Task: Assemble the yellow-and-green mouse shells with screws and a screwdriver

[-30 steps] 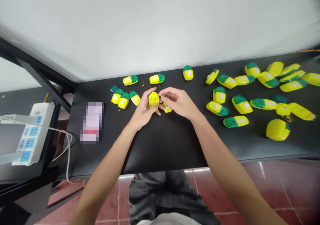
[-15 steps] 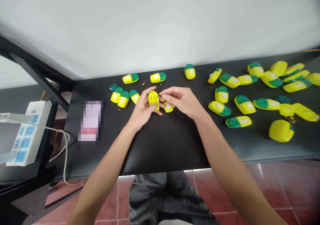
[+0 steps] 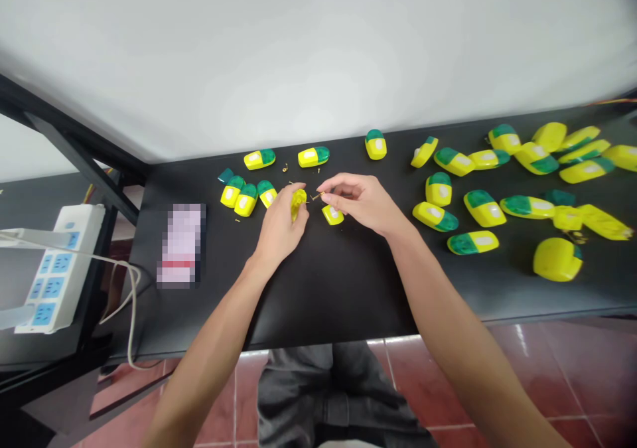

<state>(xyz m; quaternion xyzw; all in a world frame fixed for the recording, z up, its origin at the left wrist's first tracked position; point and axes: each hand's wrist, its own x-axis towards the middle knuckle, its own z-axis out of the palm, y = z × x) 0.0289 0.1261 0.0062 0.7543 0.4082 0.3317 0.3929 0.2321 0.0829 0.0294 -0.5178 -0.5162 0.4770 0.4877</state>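
Observation:
My left hand [image 3: 282,225] is closed around a yellow plastic shell [image 3: 298,202], turned on its side so that my fingers and thumb cover much of it. Facing it, my right hand [image 3: 361,201] pinches a small brass-coloured metal piece [image 3: 322,196] between thumb and fingertips; its exact kind is too small to make out. Just below those fingertips a yellow-and-green plastic case [image 3: 333,215] lies on the black table [image 3: 328,282]. Tiny brass bits [image 3: 285,168] lie beyond my hands.
Several yellow-and-green cases [image 3: 486,208] are spread over the right side, with loose yellow shells [image 3: 557,259] among them. More cases [image 3: 245,200] lie left of my hands. A pixelated flat object [image 3: 182,243] and a white power strip [image 3: 62,269] with cables are at the left.
My left hand has tipped the yellow shell from facing up onto its side and shifted slightly left. The small metal piece in my right fingertips now shows more clearly.

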